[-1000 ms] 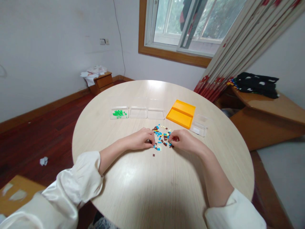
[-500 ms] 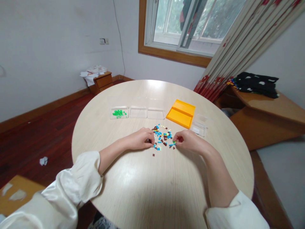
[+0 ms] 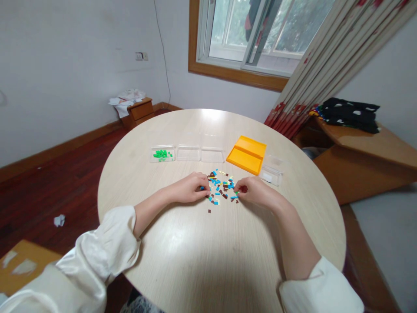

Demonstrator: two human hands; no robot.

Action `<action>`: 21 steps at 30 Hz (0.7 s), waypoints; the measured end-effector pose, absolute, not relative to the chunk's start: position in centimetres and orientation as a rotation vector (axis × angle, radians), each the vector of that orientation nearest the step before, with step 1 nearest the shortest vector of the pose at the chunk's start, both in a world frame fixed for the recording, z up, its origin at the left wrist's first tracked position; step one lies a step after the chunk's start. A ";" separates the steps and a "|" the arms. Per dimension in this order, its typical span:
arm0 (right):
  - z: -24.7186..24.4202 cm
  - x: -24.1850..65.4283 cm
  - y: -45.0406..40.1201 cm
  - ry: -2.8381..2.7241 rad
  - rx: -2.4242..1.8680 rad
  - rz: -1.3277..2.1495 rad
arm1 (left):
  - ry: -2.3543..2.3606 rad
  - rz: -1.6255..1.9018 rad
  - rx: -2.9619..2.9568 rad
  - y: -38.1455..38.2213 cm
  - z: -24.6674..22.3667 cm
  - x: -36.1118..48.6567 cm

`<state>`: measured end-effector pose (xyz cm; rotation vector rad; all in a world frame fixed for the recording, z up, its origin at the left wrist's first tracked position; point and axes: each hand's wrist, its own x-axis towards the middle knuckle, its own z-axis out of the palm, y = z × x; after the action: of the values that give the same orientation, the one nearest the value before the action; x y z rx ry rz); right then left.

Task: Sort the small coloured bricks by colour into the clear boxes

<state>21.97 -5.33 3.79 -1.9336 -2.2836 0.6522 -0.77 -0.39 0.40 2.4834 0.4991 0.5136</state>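
A loose pile of small blue, brown, cream and yellow bricks lies at the middle of the round table. My left hand rests at the pile's left edge, fingers curled together, with a bit of blue showing by the fingertips. At the right edge my right hand has its thumb and fingers pinched, a speck of green at the tips. What either pinch holds is too small to make out. A single brown brick lies nearer to me. Green bricks sit in a clear box at the back left.
Two more clear boxes stand beside the one with green bricks. An open orange case lies behind my right hand, next to a small clear box. Right of the table is a wooden cabinet with dark cloth on it.
Both hands have shifted only slightly. A bit of blue now shows between my left fingers, and my right fingertips are slightly closer to the pile.
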 end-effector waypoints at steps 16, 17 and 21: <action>3.6 21.8 -5.2 -2.297 -1.793 0.531 | 0.487 0.442 2.490 -0.8 0.1 -0.6; 3.6 21.7 -5.2 -2.287 -1.794 0.522 | 0.482 0.446 2.491 -0.8 0.1 -0.5; 3.8 21.5 -5.2 -2.226 -1.791 0.493 | 0.471 0.474 2.490 -1.0 0.1 -0.4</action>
<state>21.52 -5.18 3.76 -1.7906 -2.2264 0.4931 -0.36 -1.01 0.09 2.4900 0.4706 0.4739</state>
